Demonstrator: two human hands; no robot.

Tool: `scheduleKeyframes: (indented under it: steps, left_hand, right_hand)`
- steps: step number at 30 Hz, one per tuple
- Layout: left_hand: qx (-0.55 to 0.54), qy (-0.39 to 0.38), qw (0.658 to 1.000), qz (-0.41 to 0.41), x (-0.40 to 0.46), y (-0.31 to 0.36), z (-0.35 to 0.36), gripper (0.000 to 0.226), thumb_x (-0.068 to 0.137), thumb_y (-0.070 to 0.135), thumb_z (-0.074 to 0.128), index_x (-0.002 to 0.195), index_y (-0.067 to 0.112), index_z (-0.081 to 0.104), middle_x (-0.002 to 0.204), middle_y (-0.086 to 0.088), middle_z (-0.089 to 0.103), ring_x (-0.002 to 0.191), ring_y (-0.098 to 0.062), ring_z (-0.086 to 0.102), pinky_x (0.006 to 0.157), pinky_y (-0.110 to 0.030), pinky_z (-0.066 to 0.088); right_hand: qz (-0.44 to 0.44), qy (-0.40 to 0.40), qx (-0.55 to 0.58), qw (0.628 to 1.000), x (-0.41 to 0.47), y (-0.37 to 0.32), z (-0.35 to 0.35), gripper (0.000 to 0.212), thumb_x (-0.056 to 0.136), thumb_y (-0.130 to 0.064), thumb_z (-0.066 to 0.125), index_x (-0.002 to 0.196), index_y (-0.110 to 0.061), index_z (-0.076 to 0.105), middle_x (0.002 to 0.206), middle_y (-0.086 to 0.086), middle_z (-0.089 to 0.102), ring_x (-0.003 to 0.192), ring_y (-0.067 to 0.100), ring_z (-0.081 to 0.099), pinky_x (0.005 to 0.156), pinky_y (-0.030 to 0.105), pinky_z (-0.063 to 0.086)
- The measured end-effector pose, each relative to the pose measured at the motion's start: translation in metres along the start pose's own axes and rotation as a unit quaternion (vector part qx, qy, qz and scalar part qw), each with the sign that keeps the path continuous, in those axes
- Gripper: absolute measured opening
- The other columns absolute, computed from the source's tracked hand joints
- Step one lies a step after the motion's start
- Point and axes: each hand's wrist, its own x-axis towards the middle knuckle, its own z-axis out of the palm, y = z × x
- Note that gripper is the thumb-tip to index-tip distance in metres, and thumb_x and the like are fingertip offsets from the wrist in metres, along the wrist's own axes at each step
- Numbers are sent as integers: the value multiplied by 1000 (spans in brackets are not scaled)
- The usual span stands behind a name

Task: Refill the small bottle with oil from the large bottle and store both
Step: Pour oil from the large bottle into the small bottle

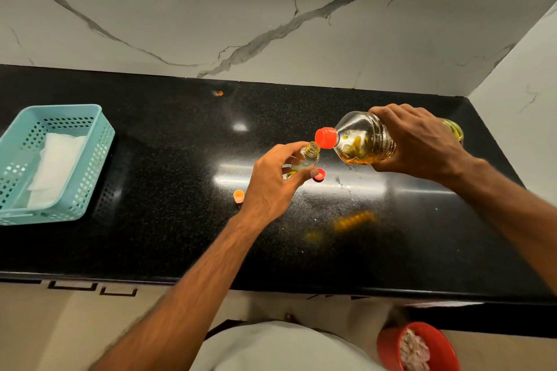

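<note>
My right hand (419, 141) grips the large clear bottle (364, 141) of yellow oil, tipped almost flat with its red spout (326, 138) pointing left. The spout touches the open mouth of the small bottle (307, 156). My left hand (274, 181) holds that small bottle tilted just above the black counter (150, 244); it has a little oil at its bottom. A red cap (320, 175) lies on the counter behind my left thumb. A small orange cap (238, 196) lies left of my left hand.
A teal perforated basket (99, 159) with white paper inside stands at the counter's left end. A marble wall runs behind and along the right side. A red bowl (388, 343) sits below the counter's front edge, at lower right.
</note>
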Motion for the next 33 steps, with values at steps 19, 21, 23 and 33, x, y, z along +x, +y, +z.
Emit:
scheduleKeyframes:
  steps: [19, 21, 23, 33]
  left_hand:
    - [0, -2, 1000, 0, 1, 2, 0, 46, 78, 38, 73, 120, 27, 59, 108, 11, 62, 100, -5, 61, 86, -20, 53]
    - [2, -3, 1000, 2, 1, 2, -1, 46, 78, 39, 72, 120, 29, 58, 107, 15, 60, 99, -3, 60, 84, -15, 51]
    - [1, -2, 1000, 2, 1, 2, -1, 47, 77, 41, 71, 120, 29, 58, 108, 13, 61, 100, -4, 61, 83, -15, 51]
    - [-8, 3, 1000, -4, 1, 2, -1, 45, 79, 36, 73, 121, 26, 59, 112, 6, 65, 102, -9, 63, 87, -25, 54]
  right_hand:
    - [-3, -17, -18, 1000, 4, 1, -10, 93, 58, -39, 91, 132, -3, 48, 115, 22, 62, 102, 41, 62, 87, 51, 49]
    - [-2, -19, -20, 1000, 5, 1, -11, 93, 58, -39, 91, 132, -3, 48, 115, 22, 62, 102, 41, 62, 87, 51, 49]
    - [-4, -18, -24, 1000, 6, 1, -13, 92, 57, -39, 91, 131, -3, 49, 113, 22, 63, 101, 41, 62, 86, 51, 50]
    - [-11, -15, -35, 999, 8, -1, -17, 93, 55, -38, 92, 129, -2, 49, 111, 23, 63, 98, 42, 62, 85, 53, 51]
